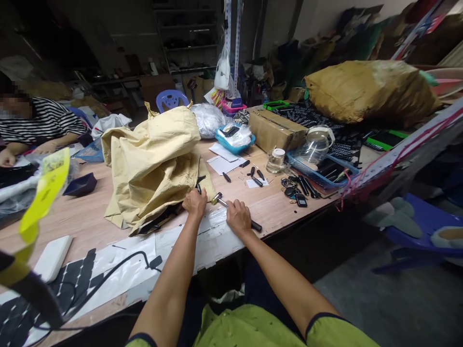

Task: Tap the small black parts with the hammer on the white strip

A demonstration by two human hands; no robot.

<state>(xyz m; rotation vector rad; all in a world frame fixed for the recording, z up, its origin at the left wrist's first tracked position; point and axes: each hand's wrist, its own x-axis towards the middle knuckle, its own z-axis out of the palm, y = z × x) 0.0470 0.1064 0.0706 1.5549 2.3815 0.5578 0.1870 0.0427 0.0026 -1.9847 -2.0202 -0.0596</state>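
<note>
My right hand (238, 218) is closed round a small hammer (256, 226) with a metal shaft and black grip. The hammer's head points left, low over the table edge. Close by on the left, my left hand (196, 203) is closed on a small black piece (198, 184) that pokes up above the fingers; its kind is hard to make out. Left of that hand stands a large cream cloth sack (155, 164), slumped and open toward me, with dark things at its lower mouth. Clear plastic sheeting (213, 219) lies under my hands.
Black handles (258, 181), keys (289, 183) and a jar (276, 161) lie to the right. Beyond are a blue basket (325, 168), a cardboard box (277, 129) and a blue tray (235, 140). A person in striped sleeves (58, 118) sits at far left.
</note>
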